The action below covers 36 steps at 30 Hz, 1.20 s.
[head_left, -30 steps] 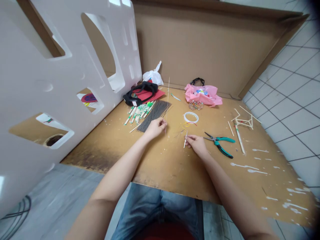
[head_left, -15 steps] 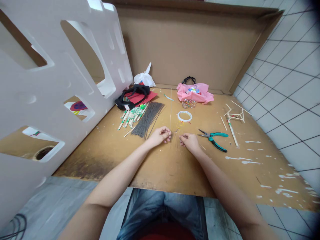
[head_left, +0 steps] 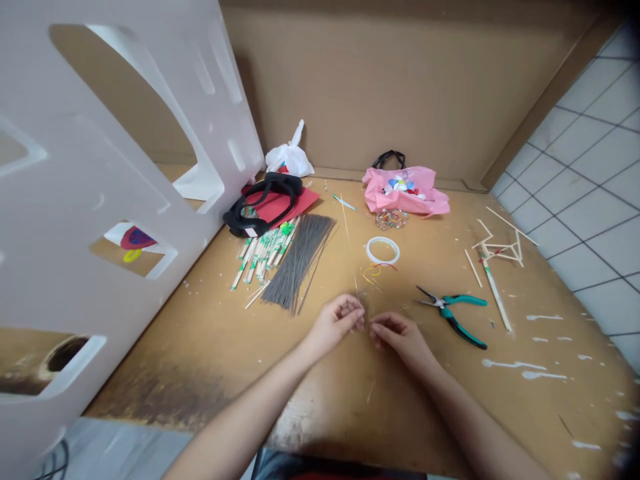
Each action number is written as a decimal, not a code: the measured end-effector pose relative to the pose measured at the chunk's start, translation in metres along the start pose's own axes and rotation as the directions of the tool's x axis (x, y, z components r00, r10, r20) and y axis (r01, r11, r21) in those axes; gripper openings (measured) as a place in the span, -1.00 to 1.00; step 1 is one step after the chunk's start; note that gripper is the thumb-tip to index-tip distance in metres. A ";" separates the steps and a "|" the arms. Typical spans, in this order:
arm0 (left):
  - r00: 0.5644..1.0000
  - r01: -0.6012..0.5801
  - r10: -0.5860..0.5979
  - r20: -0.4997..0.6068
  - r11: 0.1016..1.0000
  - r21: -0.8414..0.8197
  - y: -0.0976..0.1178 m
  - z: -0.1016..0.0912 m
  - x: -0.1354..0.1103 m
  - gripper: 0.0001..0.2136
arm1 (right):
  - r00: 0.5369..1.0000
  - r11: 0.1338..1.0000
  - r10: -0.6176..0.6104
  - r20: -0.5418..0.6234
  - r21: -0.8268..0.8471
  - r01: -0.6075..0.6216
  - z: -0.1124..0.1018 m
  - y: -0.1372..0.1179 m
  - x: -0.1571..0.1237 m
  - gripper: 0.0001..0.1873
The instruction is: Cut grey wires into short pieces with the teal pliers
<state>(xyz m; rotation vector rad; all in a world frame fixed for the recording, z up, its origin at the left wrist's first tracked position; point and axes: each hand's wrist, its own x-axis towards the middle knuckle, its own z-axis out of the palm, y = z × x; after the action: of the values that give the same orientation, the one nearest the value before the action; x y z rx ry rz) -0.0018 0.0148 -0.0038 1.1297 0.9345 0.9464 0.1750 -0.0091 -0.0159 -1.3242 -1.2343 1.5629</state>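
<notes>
My left hand (head_left: 338,322) and my right hand (head_left: 397,335) meet at the middle of the brown board (head_left: 450,373), fingers pinched together. Between them runs a thin pale stick (head_left: 349,233) that points away from me towards the back. The left hand pinches its near end; the right hand's fingertips are closed right beside it, on something too small to name. A fan of thin dark wires (head_left: 300,262) lies just left of the hands. Green-handled pliers (head_left: 456,311) lie to the right of my right hand.
A big white foam panel (head_left: 100,167) with cut-outs stands on the left. Behind lie wrapped chopsticks (head_left: 263,250), a black strap on red paper (head_left: 260,200), a white bag (head_left: 290,157), a pink bag (head_left: 404,190), a white tape ring (head_left: 383,250) and a small stick frame (head_left: 497,248). Cardboard walls the back.
The thin stick went from upright to lying low along the board. Both hands came together near the middle, and the small white piece seen in my right hand earlier is out of sight.
</notes>
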 end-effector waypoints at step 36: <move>0.930 -0.342 0.243 0.275 0.847 0.407 0.054 0.019 0.008 -0.89 | 0.863 0.628 -0.430 0.263 -0.600 0.496 -0.026 -0.056 -0.005 -0.83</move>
<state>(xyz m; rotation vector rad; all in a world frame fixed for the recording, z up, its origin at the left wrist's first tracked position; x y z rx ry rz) 0.0114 0.0258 0.0515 1.7780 0.8355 0.8480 0.1985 0.0064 0.0387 -1.1739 -2.1214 0.8334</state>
